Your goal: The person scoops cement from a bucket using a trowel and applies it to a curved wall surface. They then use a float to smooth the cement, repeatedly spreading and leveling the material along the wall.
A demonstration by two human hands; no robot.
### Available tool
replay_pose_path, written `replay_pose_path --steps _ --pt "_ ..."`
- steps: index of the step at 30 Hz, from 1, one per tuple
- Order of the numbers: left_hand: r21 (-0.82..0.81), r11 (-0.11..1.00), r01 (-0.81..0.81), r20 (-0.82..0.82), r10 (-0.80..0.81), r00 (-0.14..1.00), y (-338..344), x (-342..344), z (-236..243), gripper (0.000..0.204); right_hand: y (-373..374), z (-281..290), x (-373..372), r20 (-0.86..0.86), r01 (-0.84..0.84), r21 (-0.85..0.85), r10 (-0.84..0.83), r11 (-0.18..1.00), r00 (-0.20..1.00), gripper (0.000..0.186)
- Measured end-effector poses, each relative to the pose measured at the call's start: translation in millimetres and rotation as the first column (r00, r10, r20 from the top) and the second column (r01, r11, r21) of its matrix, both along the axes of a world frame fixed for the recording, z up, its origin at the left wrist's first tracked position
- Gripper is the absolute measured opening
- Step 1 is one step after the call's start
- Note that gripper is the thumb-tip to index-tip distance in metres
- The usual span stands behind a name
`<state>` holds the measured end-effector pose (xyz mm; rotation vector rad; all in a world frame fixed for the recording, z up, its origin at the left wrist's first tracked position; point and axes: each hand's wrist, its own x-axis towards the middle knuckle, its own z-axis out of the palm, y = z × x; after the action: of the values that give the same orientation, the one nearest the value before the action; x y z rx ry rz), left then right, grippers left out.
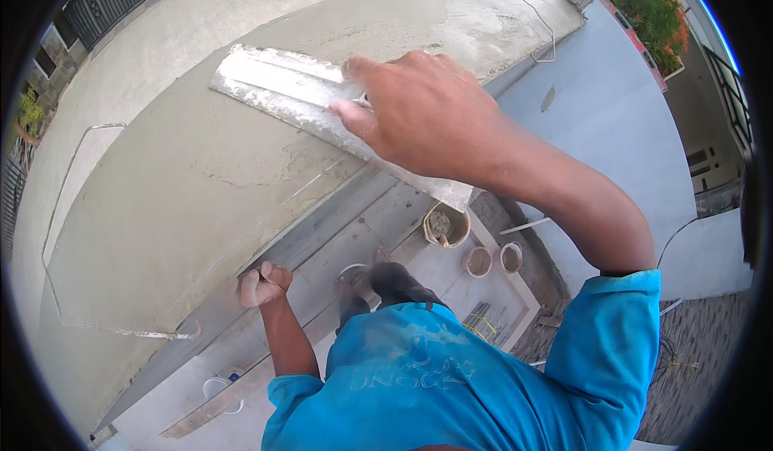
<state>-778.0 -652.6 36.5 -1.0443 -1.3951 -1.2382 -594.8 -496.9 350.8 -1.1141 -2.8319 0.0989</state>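
Right hand [423, 113] fills the upper middle of the view, fingers curled tight around the handle of a long metal trowel [322, 109] and pressing its blade flat against the wet grey plaster wall [177, 177]. Fresh cement smears the blade's edges, and the plaster around it shows faint ridges and a rough patch just below the blade. Lower down, the left hand [262, 284] is closed in a loose fist, resting on or gripping the lower edge of the wall — I cannot tell whether anything is in it.

Far beneath the blue shirt [419, 378], a foot [378, 259] stands on a pale concrete ledge [451, 278], with a bucket of cement [445, 225] and two smaller pots [493, 259] near it. A white tub [221, 391] sits further left on the ledge, and a paved yard [700, 346] lies well below to the right.

As a judgement, the risks come from height and wet material: leaning hard on the trowel with only one hand steadying could shift the person's balance on the narrow ledge, and a tilted blade would gouge the soft plaster or drag a ridge through the smooth area. A step back could also knock the bucket over.
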Motion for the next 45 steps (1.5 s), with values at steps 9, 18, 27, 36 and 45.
replay_pose_path --steps 9,18,27,36,45 --pt "-0.077 0.987 -0.144 -0.035 0.142 0.989 -3.8 -1.9 3.2 0.027 150.7 -7.9 111.6 -0.006 0.297 0.304 -0.31 0.905 0.951 0.042" --pt "0.044 0.962 -0.271 -0.088 0.274 0.958 7.0 -6.7 6.9 0.031 274.3 0.4 194.2 -0.001 0.561 -0.134 -0.567 0.817 0.824 0.047" --pt "-0.01 0.921 -0.39 -0.059 0.389 0.919 -6.7 -17.6 -7.8 0.035 223.9 29.9 171.2 -0.193 0.272 -0.276 -0.33 0.922 0.924 0.068" --pt "0.046 0.913 -0.405 -0.064 0.407 0.911 4.7 -16.2 -2.0 0.041 353.5 10.2 291.4 -0.181 0.573 -0.374 -0.664 0.729 0.726 0.061" --pt "0.01 0.91 -0.415 -0.105 0.413 0.904 3.2 -8.1 0.3 0.032 264.3 18.9 189.2 -0.072 0.47 -0.46 -0.56 0.753 0.826 0.057"
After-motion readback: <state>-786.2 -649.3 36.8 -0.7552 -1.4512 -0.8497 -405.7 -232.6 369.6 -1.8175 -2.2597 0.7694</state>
